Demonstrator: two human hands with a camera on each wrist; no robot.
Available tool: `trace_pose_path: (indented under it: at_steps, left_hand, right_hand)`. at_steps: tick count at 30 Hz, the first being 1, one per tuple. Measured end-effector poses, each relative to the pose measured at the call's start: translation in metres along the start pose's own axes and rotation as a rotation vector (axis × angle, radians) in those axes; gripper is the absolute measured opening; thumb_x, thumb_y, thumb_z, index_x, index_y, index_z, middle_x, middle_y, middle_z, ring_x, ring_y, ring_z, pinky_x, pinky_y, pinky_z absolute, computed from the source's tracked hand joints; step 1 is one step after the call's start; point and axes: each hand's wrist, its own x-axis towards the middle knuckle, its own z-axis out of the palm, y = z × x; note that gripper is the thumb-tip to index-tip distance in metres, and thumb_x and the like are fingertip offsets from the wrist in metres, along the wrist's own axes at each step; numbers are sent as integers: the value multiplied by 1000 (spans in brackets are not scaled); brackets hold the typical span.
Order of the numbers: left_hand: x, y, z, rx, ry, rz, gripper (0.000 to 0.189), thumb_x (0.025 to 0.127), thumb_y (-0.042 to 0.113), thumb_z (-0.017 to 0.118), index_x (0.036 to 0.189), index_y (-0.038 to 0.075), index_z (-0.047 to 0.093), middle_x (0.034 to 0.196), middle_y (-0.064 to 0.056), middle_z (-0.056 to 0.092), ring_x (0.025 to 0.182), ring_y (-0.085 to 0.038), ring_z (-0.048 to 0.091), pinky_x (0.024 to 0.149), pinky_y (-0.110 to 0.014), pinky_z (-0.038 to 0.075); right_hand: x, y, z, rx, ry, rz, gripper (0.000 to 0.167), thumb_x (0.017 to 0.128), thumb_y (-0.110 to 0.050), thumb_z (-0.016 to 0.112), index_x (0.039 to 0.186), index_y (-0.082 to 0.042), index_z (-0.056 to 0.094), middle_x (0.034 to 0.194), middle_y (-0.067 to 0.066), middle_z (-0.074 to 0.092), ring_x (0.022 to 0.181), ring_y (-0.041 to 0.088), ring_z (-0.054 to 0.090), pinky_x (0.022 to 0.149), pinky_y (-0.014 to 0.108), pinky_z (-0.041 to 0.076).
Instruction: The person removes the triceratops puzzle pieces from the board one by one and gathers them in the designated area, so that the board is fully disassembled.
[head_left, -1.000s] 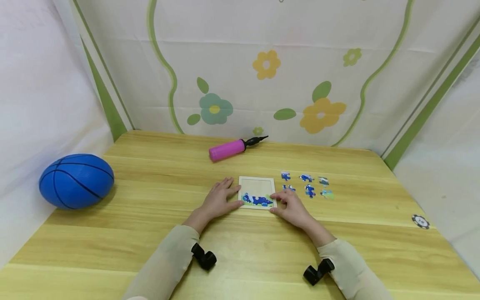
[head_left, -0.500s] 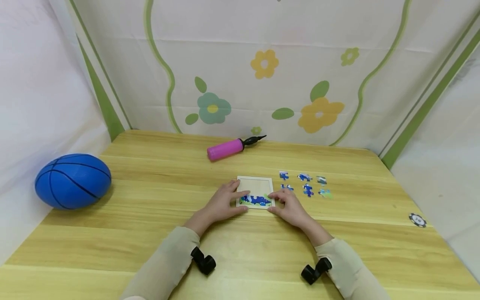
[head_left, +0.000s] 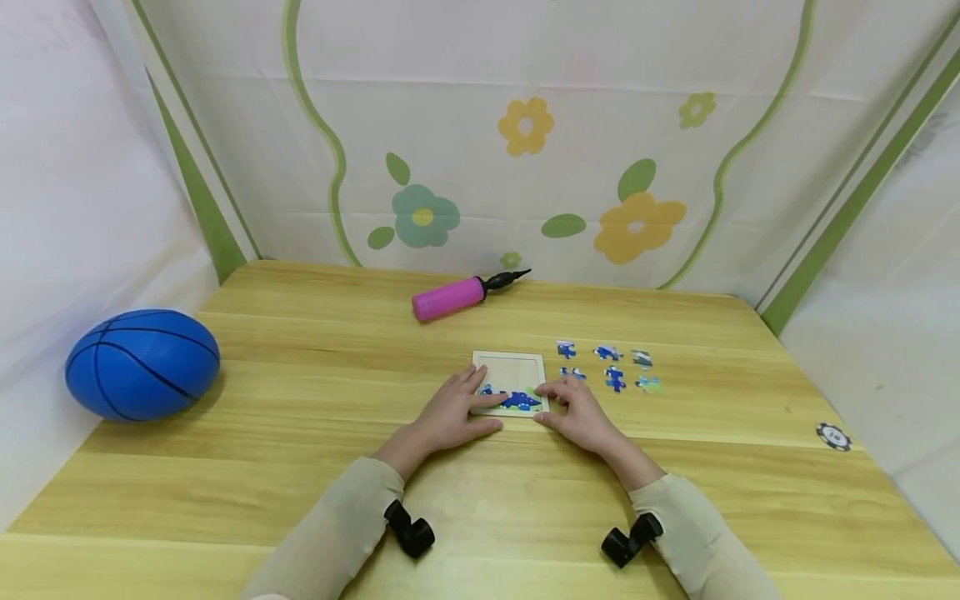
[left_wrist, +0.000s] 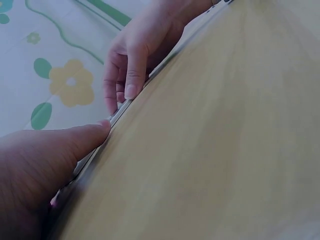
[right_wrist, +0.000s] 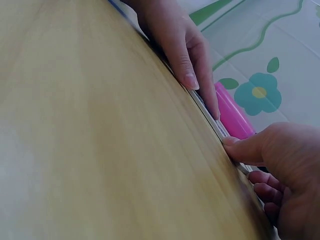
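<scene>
A square wooden puzzle tray (head_left: 508,354) lies flat on the table, with a row of joined blue and green puzzle pieces (head_left: 519,401) along its near side. My left hand (head_left: 448,415) comes over the tray's left side with fingers extended, the index finger lying across the pieces and partly covering them. Its thumb sits at the near edge, as the left wrist view also shows. At the near right corner, my right hand (head_left: 583,419) holds the tray's rim between thumb and curled index finger. The right wrist view shows that thumb (right_wrist: 232,142) on the rim.
Several loose puzzle pieces (head_left: 615,379) lie in two rows right of the tray. Behind it is a pink hand pump (head_left: 450,299) with a black nozzle. A blue ball (head_left: 142,365) stands far left, and a round black-and-white chip (head_left: 834,437) lies near the right edge.
My left hand has slid rightward from the tray's left edge, its index finger now over the joined pieces. The right hand has stayed at the corner. The head view has shifted slightly.
</scene>
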Motion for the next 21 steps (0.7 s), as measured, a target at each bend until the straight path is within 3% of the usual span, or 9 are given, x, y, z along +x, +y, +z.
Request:
trace_pose_path:
  at_steps: [14, 21]
  left_hand:
    - [-1, 2, -2, 6, 14, 9, 44, 83, 43, 52, 122, 24, 51, 137, -19, 20, 127, -32, 11, 100, -47, 11]
    - [-1, 3, -2, -15, 7, 1, 44, 83, 43, 52, 122, 23, 51, 138, -19, 20, 127, -31, 11, 100, -47, 11]
  right_hand:
    - [2, 0, 3, 0, 12, -10, 32, 72, -13, 71, 101, -5, 60, 89, 3, 45, 77, 17, 40, 66, 31, 36]
    - [2, 1, 2, 111, 16, -7, 31, 72, -5, 68, 100, -3, 55, 84, 4, 50, 69, 17, 44, 60, 27, 40]
